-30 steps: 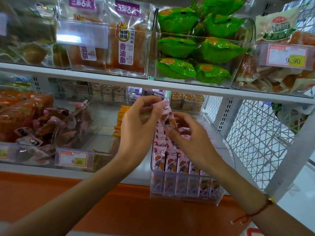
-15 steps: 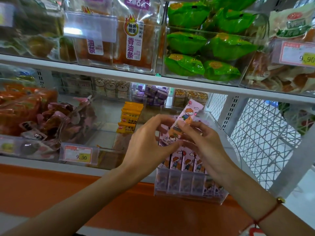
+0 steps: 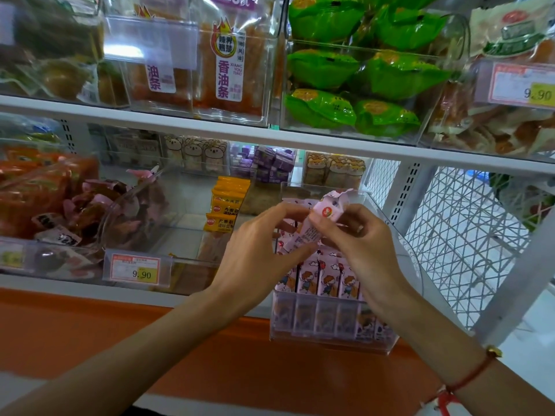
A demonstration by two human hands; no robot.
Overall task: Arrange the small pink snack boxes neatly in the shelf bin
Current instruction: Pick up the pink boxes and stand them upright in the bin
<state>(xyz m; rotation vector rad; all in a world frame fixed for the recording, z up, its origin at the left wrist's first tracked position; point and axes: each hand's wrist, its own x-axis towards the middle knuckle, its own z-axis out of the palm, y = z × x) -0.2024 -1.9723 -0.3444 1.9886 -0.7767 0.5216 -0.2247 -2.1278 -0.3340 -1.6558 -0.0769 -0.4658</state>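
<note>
Both hands, left (image 3: 258, 250) and right (image 3: 365, 244), are pinching one small pink cardboard snack box (image 3: 312, 226) above the clear plastic shelf bin (image 3: 330, 325); it is likely light and crushable, so gripping its long sides looks safest.

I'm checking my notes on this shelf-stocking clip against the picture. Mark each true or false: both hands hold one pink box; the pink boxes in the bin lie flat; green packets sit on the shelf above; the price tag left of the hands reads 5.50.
1. Both the left hand and the right hand hold one pink box: true.
2. The row of pink boxes in the clear bin lies flat: false, they stand upright.
3. Green packets on the upper shelf: true.
4. The price tag reads 5.50: false, 9.90.
</note>
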